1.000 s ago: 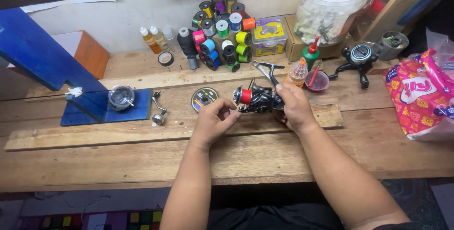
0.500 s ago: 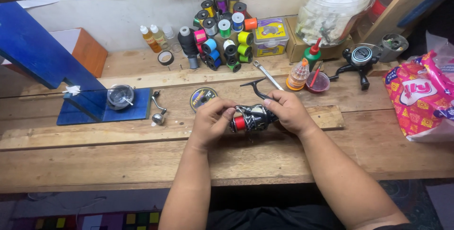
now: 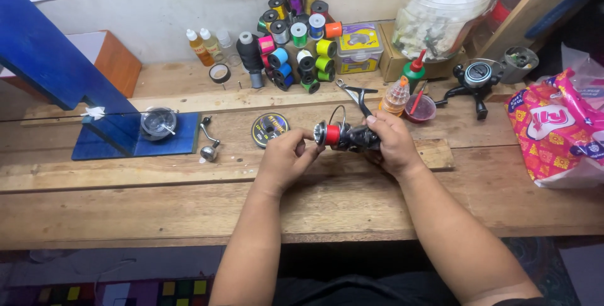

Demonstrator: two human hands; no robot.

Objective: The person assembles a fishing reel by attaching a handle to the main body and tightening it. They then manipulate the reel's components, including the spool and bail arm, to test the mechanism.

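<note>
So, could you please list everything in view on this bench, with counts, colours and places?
fishing reel: one, black with red spool, held in both hands mid-bench
line spools: a stack, many colours, back centre
flat line spool: one, dark, left of the hands
reel handle: one, silver, beside the blue stand
blue stand: one, far left
small bottles: three, back left
second reel: one, black, back right
red cup: one, right of centre
pink bag: one, far right
plastic jar: one, clear, back right
left hand: at the spool end
right hand: gripping the body
</note>
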